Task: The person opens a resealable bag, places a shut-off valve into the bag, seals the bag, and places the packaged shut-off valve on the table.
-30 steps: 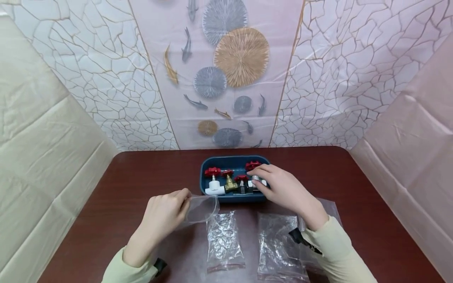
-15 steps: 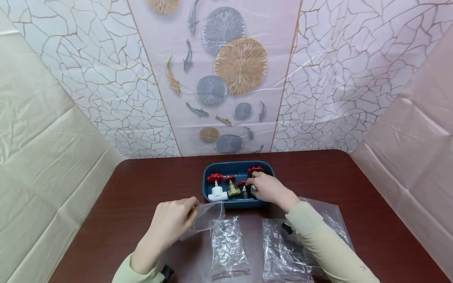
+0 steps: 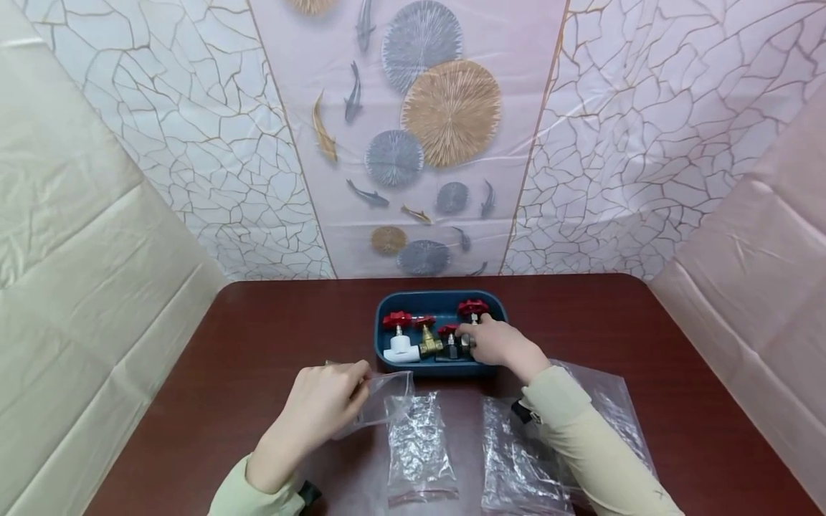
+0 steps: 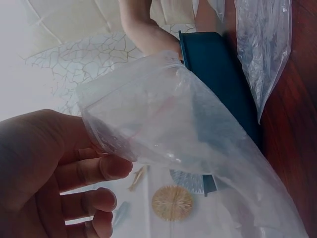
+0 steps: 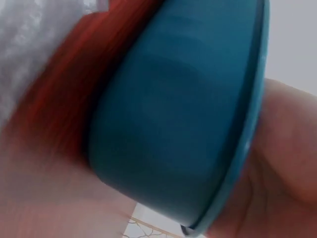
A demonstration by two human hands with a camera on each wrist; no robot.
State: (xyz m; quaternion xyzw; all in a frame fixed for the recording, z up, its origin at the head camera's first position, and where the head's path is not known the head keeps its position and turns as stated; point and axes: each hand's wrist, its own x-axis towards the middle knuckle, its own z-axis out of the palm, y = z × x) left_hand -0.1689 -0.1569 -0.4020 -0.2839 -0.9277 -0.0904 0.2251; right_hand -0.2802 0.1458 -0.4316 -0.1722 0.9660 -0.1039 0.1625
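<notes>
My left hand (image 3: pixel 325 401) pinches the edge of a clear plastic zip bag (image 3: pixel 387 398) in front of the tray. In the left wrist view the bag (image 4: pixel 148 114) spreads wide from thumb and forefinger, while the other fingers curl loosely beside it. My right hand (image 3: pixel 500 344) reaches over the front right of a dark blue tray (image 3: pixel 426 369), its fingers pinching a silver valve with a red handwheel (image 3: pixel 473 308). Left of it in the tray lie a white valve (image 3: pixel 400 350), a brass valve (image 3: pixel 429 342) and a black-bodied valve (image 3: pixel 450 347), also with red handwheels.
Several clear bags lie on the brown table (image 3: pixel 277 322) before the tray: a narrow crinkled bag (image 3: pixel 421 451) in the middle and a wider bag (image 3: pixel 516 459) under the right forearm. A larger clear sheet (image 3: pixel 613 401) lies at the right. Patterned cloth walls stand behind.
My right hand has gone from loosely spread fingers above the silver valve to pinching it, lower in the tray. My left hand keeps hold of the bag; the view has shifted slightly.
</notes>
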